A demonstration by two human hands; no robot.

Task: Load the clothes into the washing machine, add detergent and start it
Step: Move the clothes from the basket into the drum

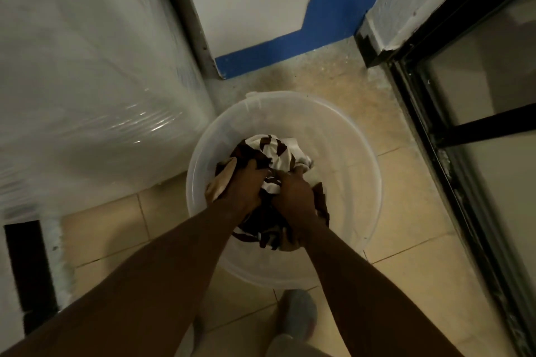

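A translucent plastic tub (pixel 348 136) stands on the tiled floor below me. Inside it lies a bundle of clothes (pixel 275 151), brown-and-white patterned cloth with a tan piece at its left. Both my arms reach down into the tub. My left hand (pixel 246 185) is closed around the left part of the bundle, by the tan cloth. My right hand (pixel 295 191) grips the patterned cloth just beside it. The lower part of the bundle is partly hidden under my wrists. No detergent is in view.
A large white appliance wrapped in clear plastic film (pixel 87 81) fills the left side, close to the tub. A black-framed glass door (pixel 464 130) runs along the right. A white wall with a blue base strip (pixel 319 32) is ahead. My grey shoe (pixel 298 313) stands behind the tub.
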